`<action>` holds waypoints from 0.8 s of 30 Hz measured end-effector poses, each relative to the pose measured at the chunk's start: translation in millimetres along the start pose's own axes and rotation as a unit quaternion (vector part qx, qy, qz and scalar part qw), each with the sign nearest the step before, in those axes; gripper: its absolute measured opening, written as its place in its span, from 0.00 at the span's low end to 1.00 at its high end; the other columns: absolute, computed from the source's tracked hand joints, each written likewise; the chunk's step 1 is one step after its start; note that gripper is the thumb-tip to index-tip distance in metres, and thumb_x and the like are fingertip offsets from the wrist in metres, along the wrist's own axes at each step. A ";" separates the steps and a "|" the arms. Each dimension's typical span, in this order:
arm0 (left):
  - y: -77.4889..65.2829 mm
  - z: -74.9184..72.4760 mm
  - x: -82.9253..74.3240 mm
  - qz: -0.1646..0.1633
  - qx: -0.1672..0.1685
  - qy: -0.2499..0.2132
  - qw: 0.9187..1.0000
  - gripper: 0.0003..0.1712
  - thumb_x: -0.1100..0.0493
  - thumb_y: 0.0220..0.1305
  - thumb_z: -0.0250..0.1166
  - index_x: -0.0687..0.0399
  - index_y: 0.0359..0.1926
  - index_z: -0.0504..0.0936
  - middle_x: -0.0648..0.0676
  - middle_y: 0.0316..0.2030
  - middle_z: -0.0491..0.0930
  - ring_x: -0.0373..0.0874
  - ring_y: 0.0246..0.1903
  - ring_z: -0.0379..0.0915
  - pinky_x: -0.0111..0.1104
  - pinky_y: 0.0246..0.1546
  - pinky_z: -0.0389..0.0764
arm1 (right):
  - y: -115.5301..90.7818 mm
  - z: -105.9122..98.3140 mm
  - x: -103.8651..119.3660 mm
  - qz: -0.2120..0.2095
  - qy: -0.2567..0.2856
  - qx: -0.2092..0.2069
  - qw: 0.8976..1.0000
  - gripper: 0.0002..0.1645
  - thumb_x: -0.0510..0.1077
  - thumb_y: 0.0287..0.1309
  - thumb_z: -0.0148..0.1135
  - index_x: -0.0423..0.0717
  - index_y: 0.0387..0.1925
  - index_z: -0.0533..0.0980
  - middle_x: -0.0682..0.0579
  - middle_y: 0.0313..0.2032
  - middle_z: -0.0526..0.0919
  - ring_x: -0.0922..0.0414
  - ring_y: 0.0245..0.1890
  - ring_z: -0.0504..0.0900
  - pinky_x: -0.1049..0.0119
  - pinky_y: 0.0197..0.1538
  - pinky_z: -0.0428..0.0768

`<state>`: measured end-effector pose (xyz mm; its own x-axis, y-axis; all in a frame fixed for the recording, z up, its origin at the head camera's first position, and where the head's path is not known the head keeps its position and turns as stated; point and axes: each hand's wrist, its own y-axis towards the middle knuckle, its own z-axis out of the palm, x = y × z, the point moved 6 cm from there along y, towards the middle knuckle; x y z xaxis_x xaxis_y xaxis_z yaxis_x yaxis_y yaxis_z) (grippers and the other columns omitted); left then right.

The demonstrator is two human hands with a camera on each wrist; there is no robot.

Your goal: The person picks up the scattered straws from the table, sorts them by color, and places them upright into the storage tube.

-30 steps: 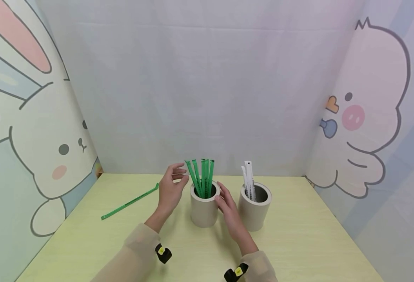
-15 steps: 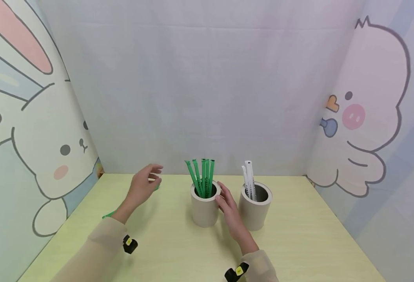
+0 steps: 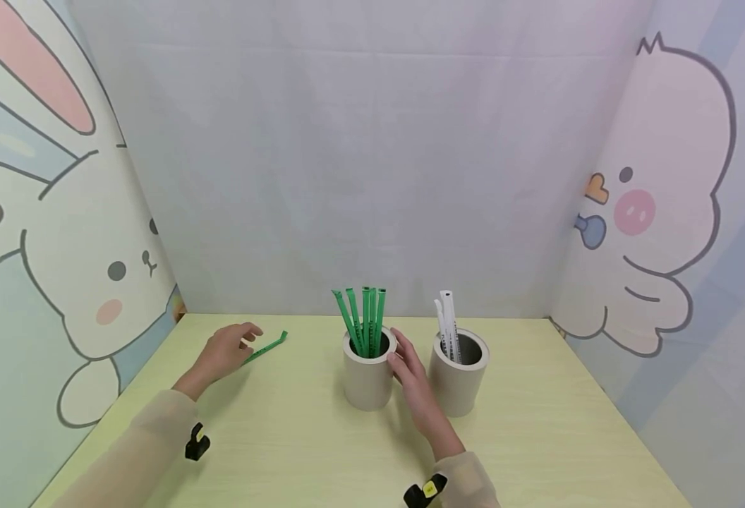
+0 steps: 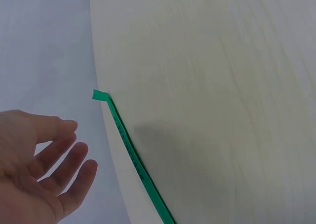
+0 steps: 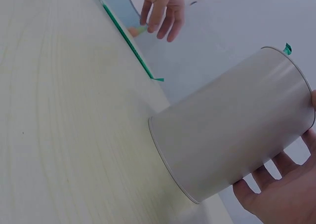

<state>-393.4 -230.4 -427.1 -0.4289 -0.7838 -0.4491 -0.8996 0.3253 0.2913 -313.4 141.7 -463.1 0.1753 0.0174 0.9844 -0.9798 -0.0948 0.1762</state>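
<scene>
A slim green wrapped straw (image 4: 133, 155) with a bent end lies slantwise on the table at the left. My left hand (image 3: 223, 351) hovers just above it, fingers loosely bent and nothing in them; in the head view it hides the straw's near part. Several green wrapped straws (image 3: 366, 321) lean upright in a light grey cylindrical cup (image 3: 368, 386). The right hand (image 3: 413, 381) holds this cup at its right side, thumb by the rim and fingers curving round the wall. In the right wrist view, fingertips (image 5: 244, 192) touch the cup's side.
Close to the right of the right hand stands a second grey cup (image 3: 458, 388) with several white wrapped straws (image 3: 449, 324) in it. A pale curtain (image 3: 372, 176) rises at the back edge of the light wooden table (image 3: 537, 437). Cartoon-printed panels flank both sides.
My left hand has moved left from beside the green straws in the cup to over the lone straw on the table. The right hand has stayed at the cup.
</scene>
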 end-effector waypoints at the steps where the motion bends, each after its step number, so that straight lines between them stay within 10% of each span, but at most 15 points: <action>1: -1.1 0.6 3.6 -0.002 0.007 0.004 1.000 0.19 0.74 0.66 0.66 0.65 0.57 0.83 0.69 0.50 0.86 0.62 0.45 0.85 0.56 0.45 0.86 | 0.0 -0.1 0.0 0.000 0.001 0.000 1.000 0.36 0.58 0.83 0.49 0.61 0.84 0.54 0.41 0.80 0.60 0.40 0.80 0.59 0.36 0.79 0.58; 13: -9.0 11.8 43.8 -0.098 0.089 0.022 0.991 0.22 0.75 0.61 0.59 0.65 0.56 0.84 0.67 0.46 0.86 0.67 0.49 0.81 0.60 0.50 0.82 | -0.1 0.9 0.9 -0.004 -0.004 -0.003 1.000 0.37 0.57 0.83 0.49 0.60 0.85 0.54 0.40 0.79 0.62 0.39 0.79 0.61 0.35 0.79 0.59; 24: -7.7 17.4 48.0 -0.099 0.084 0.041 0.991 0.18 0.76 0.65 0.60 0.61 0.51 0.87 0.61 0.40 0.86 0.59 0.42 0.82 0.56 0.44 0.83 | -0.4 0.3 -0.5 -0.004 -0.001 -0.003 1.000 0.37 0.57 0.82 0.50 0.59 0.85 0.54 0.40 0.79 0.61 0.40 0.79 0.60 0.36 0.79 0.58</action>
<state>-408.5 -261.3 -465.6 -0.2403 -0.8796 -0.4106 -0.9695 0.2386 0.0561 -313.0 141.4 -463.7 0.1826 0.0153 0.9831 -0.9790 -0.0895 0.1832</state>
